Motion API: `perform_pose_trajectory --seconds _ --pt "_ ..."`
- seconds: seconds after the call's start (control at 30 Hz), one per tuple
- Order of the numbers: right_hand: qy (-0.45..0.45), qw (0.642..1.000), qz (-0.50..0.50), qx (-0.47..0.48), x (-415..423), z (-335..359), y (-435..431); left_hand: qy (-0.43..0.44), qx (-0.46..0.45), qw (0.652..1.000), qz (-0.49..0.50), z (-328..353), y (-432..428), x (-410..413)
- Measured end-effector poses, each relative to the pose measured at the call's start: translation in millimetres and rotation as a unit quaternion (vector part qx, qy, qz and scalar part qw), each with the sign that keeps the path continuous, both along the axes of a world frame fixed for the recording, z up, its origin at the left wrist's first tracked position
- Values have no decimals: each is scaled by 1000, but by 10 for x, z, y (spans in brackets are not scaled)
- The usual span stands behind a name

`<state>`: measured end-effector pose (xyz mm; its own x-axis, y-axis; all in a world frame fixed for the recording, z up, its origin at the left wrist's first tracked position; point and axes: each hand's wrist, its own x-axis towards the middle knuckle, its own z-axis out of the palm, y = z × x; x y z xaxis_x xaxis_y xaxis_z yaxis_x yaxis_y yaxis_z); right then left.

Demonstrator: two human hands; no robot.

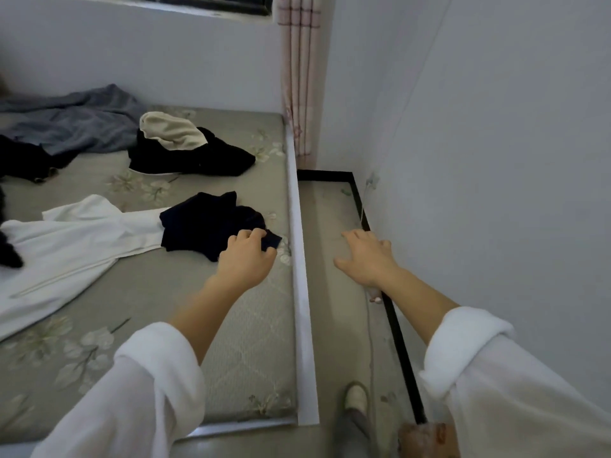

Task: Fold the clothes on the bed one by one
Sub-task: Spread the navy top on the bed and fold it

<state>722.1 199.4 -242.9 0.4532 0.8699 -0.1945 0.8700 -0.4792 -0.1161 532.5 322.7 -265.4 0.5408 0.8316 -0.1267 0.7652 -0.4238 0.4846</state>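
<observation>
The left hand [246, 256] curls its fingers round a corner of the crumpled navy cloth [205, 223] at the right edge of the quilted, floral bed [248, 342]. The right hand [367, 256] hangs over the floor, fingers spread, holding nothing. A smooth white shirt [76, 239] lies to the left.

Two hands [246, 259] [365, 256], one bed [238, 352], one white garment [66, 249], one curtain [301, 77].

Location type: home bedroom.
Indicators:
- bed [302, 292] with grey floral-print mattress [238, 358], set in room corner
- loose clothes [82, 127] scattered on mattress
- pink checked curtain [301, 77] beside window [215, 3]
- plain white walls [496, 127]
- narrow floor [334, 226] strip between bed and wall, black skirting [400, 342] along base
</observation>
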Motion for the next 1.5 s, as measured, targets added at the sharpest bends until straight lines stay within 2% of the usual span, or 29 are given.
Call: perform_pose_trajectory --seconds 0.17,0.33,0.47,0.67,0.9,1.1,1.23,1.33,1.4,1.5 --pt "6 998 62 -30 873 -284 470 -3 -35 995 90 -386 278 678" --pt "28 990 123 -64 1660 -505 844 103 -70 985 115 -723 438 1327" --pt "46 983 154 -92 2045 -706 1178 114 -95 975 164 -888 525 1571" --pt "90 963 220 -131 1975 -966 1872 121 -170 941 267 -1201 726 1453" --pt "81 932 315 -162 1718 -1236 3116 59 -226 878 418 -1562 1481 1121" --pt "77 913 346 -199 1562 -1532 4369 31 -266 842 467 -1993 2444 1090" --pt "105 902 354 -225 1370 -1928 4999 5 -249 830 500 -2177 2857 1100" --pt "147 898 346 -227 1199 -2216 5342 -70 -155 794 584 -2325 3043 1041" --pt "183 901 329 -216 1108 -2434 5550 -107 -102 744 651 -2458 3175 972" --pt "221 919 265 -191 1005 -2770 5843 -122 -111 654 738 -2674 3365 837"
